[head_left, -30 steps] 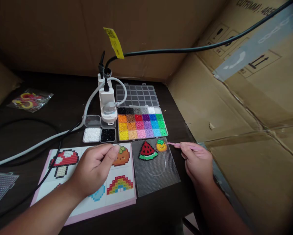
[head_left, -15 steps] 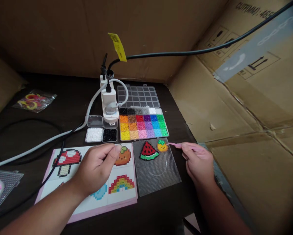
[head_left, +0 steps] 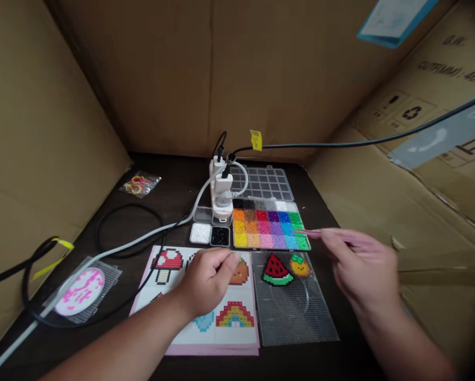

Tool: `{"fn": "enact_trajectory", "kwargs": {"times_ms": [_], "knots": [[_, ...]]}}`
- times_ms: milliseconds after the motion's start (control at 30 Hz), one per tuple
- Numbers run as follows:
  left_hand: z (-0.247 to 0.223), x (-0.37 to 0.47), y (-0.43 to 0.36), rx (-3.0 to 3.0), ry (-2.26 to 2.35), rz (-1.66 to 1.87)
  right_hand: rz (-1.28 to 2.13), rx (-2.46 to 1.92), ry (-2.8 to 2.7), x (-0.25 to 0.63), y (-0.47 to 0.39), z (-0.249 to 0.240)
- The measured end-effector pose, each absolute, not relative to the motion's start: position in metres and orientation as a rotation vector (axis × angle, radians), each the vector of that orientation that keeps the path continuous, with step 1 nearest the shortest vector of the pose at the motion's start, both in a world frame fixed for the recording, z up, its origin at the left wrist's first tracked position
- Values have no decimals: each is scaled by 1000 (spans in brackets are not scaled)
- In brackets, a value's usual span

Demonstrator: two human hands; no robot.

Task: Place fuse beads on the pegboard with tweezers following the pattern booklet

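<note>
Pink tweezers (head_left: 308, 233) are pinched in my right hand (head_left: 360, 270). Their tips hover around the blue and green compartments at the right side of the bead box (head_left: 257, 248); contact with the beads is too small to tell. My left hand (head_left: 211, 280) is closed over the printed pattern sheet (head_left: 198, 338), thumb against forefinger beside the orange fruit picture (head_left: 239, 272). What its fingers hold, if anything, is hidden. Between the hands lies a clear pegboard (head_left: 297, 323) bearing a watermelon slice (head_left: 276, 271) and a small orange fruit with green leaves (head_left: 300, 265), both made of beads.
Small boxes of white beads (head_left: 201, 233) and black beads (head_left: 220, 236) stand beside a power strip (head_left: 222, 198). Cables cross the left side, over a pegboard with a pink-and-white round piece (head_left: 82, 291). Cardboard walls (head_left: 166, 79) enclose the table.
My right hand has moved the tweezers from beside the orange bead fruit to over the bead box. My left hand stays closed above the sheet. The camera view has shifted.
</note>
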State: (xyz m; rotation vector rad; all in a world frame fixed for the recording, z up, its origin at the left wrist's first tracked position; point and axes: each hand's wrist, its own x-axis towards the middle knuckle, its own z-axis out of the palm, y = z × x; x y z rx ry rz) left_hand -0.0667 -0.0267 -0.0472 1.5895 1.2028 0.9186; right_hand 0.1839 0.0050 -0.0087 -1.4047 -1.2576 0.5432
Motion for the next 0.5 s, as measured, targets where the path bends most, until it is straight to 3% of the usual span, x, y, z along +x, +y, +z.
{"fn": "enact_trajectory", "kwargs": {"times_ms": [233, 500], "knots": [[-46, -68, -28, 1608, 1197, 928, 679, -1380, -1511, 114, 39, -15], [-46, -68, -28, 1621, 1193, 929, 761, -1473, -1518, 109, 45, -28]]}}
